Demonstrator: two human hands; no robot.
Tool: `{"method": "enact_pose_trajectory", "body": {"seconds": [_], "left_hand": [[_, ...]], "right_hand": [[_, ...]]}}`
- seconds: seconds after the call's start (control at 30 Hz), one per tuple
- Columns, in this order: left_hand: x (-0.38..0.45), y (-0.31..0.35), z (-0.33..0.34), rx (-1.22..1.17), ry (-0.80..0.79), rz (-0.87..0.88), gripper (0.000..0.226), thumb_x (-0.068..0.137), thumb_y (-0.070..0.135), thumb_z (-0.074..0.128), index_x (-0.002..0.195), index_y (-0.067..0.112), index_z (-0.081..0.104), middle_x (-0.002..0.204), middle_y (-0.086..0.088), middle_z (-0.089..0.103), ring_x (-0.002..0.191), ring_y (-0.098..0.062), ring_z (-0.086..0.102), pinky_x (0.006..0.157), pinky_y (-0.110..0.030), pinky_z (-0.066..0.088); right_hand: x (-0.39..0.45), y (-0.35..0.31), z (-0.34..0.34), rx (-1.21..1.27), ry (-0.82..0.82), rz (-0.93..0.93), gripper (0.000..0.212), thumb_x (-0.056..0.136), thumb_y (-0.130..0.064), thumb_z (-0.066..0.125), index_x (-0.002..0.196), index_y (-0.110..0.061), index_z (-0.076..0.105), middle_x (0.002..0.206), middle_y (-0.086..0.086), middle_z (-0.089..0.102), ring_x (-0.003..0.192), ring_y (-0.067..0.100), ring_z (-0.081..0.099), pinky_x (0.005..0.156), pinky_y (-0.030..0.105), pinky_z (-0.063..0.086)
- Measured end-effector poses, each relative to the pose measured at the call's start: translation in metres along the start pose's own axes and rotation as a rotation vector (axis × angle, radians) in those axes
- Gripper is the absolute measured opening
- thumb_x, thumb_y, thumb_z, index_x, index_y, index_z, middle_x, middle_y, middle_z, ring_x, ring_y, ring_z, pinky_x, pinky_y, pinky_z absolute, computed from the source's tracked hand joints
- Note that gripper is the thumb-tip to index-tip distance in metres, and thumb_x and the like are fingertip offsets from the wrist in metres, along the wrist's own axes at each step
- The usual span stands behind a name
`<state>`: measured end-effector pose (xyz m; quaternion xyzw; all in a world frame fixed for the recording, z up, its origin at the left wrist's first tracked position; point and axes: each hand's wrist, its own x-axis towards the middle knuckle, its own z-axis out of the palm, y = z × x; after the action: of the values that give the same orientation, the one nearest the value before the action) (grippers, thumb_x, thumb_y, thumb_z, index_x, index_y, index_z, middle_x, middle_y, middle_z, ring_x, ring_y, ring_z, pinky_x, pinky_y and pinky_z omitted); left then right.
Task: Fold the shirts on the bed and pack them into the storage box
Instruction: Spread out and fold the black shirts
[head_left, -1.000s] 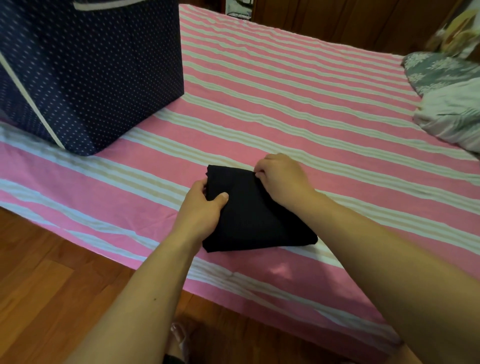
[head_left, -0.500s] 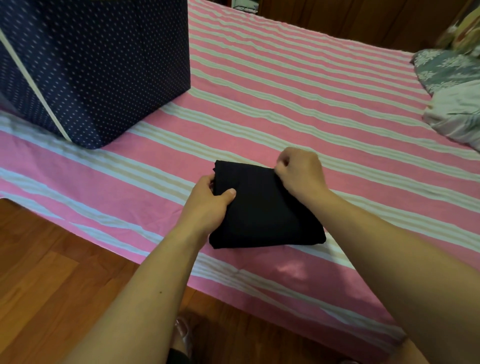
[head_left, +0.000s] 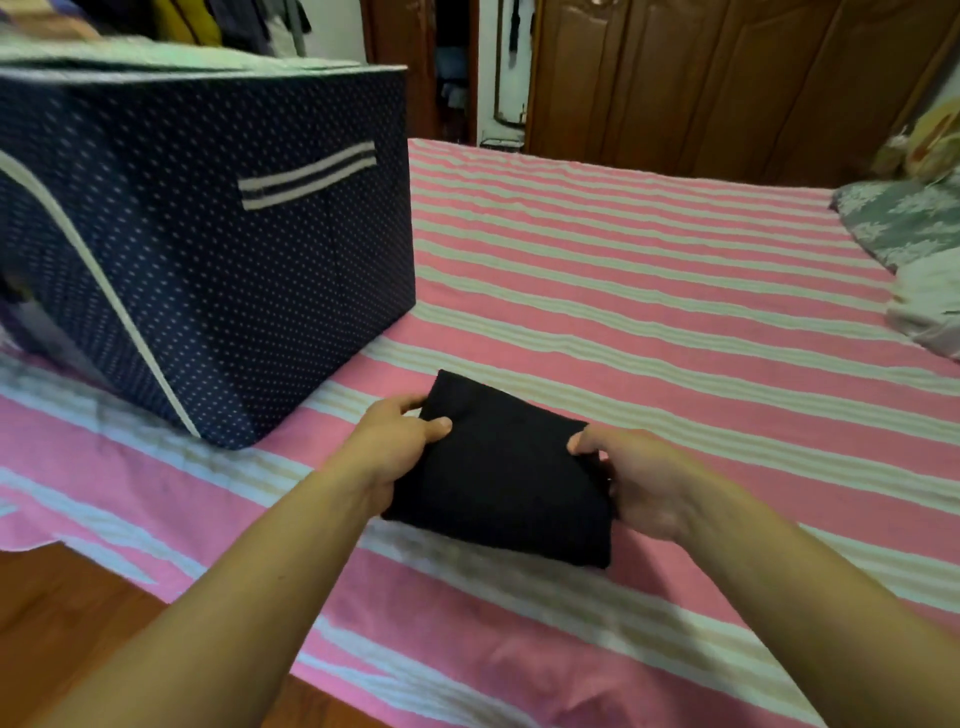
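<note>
- The storage box (head_left: 208, 249), dark blue with white dots and a striped handle on its side, stands on the left part of the bed (head_left: 649, 322), near the edge.
- The person's left hand (head_left: 387, 447) grips the left side of the folded black shirt (head_left: 501, 473), thumb on top and fingers curled round its far left corner.
- The folded black shirt is a compact rectangle held between both hands just over the pink striped sheet, near the front of the bed and to the right of the box, apart from it.
- The right hand (head_left: 644, 480) grips the shirt's right side, thumb on top, fingers tucked beneath.
- Pillows (head_left: 909, 244) lie at the far right edge of the bed, well apart from the shirt.
</note>
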<state>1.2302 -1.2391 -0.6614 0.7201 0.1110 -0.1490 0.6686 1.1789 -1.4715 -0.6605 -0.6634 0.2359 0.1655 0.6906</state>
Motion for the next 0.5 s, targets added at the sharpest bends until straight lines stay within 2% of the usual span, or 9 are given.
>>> {"method": "enact_pose_trajectory", "body": {"seconds": [0.1,0.17,0.23,0.27,0.33,0.4,0.47,0.5], "left_hand": [[0.040,0.034,-0.015,-0.022,-0.001,0.057,0.027,0.095,-0.002,0.062,0.114,0.017,0.067,0.097,-0.009,0.076,0.088,-0.025,0.073,0.076,-0.036,0.059],[0.067,0.067,-0.019,0.014,0.005,0.148,0.025,0.097,-0.005,0.058,0.104,0.017,0.068,0.091,-0.006,0.074,0.083,-0.020,0.070,0.075,-0.031,0.059],[0.101,0.101,-0.023,0.116,0.042,0.260,0.023,0.098,-0.001,0.057,0.103,0.018,0.069,0.097,-0.005,0.073,0.088,-0.018,0.070,0.080,-0.031,0.059],[0.121,0.114,-0.026,0.229,0.071,0.323,0.022,0.099,0.003,0.059,0.112,0.016,0.070,0.107,-0.006,0.074,0.096,-0.020,0.070,0.088,-0.034,0.058],[0.160,0.124,-0.030,0.640,0.139,0.389,0.033,0.098,0.014,0.061,0.132,0.013,0.062,0.126,-0.007,0.067,0.113,-0.025,0.064,0.101,-0.037,0.051],[0.187,0.112,-0.029,1.134,0.218,0.336,0.041,0.096,0.018,0.057,0.137,0.014,0.054,0.138,-0.013,0.056,0.121,-0.033,0.056,0.101,-0.042,0.049],[0.202,0.091,-0.013,1.417,0.322,0.389,0.038,0.096,0.020,0.052,0.134,0.013,0.054,0.137,-0.014,0.049,0.123,-0.036,0.050,0.097,-0.048,0.047],[0.210,0.079,-0.004,1.437,0.342,0.483,0.038,0.099,0.026,0.050,0.135,0.014,0.054,0.138,-0.013,0.049,0.124,-0.035,0.049,0.097,-0.049,0.045]], "right_hand": [[0.031,-0.035,0.025,0.044,0.038,-0.075,0.007,0.091,-0.012,0.058,0.090,-0.018,0.062,0.077,-0.001,0.058,0.066,0.015,0.050,0.059,0.029,0.038],[0.053,-0.064,0.038,0.140,0.074,-0.169,0.010,0.090,-0.012,0.059,0.096,-0.017,0.065,0.082,-0.001,0.064,0.075,0.016,0.057,0.069,0.030,0.044],[0.076,-0.094,0.050,0.216,0.104,-0.270,0.013,0.091,-0.012,0.058,0.100,-0.016,0.066,0.088,-0.001,0.069,0.082,0.017,0.063,0.077,0.033,0.047],[0.089,-0.106,0.055,0.209,0.131,-0.299,0.011,0.092,-0.012,0.056,0.099,-0.016,0.064,0.089,0.000,0.069,0.083,0.018,0.064,0.077,0.033,0.048],[0.121,-0.116,0.067,0.173,0.168,-0.271,0.007,0.094,-0.014,0.054,0.097,-0.017,0.060,0.091,0.004,0.067,0.078,0.020,0.063,0.069,0.030,0.049],[0.156,-0.104,0.080,0.136,0.127,-0.144,0.010,0.094,-0.013,0.055,0.103,-0.014,0.059,0.089,0.008,0.066,0.072,0.023,0.066,0.064,0.031,0.054],[0.182,-0.089,0.086,0.070,0.104,-0.067,0.019,0.091,-0.010,0.056,0.110,-0.011,0.061,0.093,0.011,0.069,0.079,0.027,0.069,0.075,0.040,0.059],[0.189,-0.085,0.086,0.046,0.115,-0.068,0.020,0.090,-0.009,0.056,0.109,-0.010,0.062,0.097,0.013,0.071,0.086,0.030,0.071,0.083,0.047,0.059]]}}
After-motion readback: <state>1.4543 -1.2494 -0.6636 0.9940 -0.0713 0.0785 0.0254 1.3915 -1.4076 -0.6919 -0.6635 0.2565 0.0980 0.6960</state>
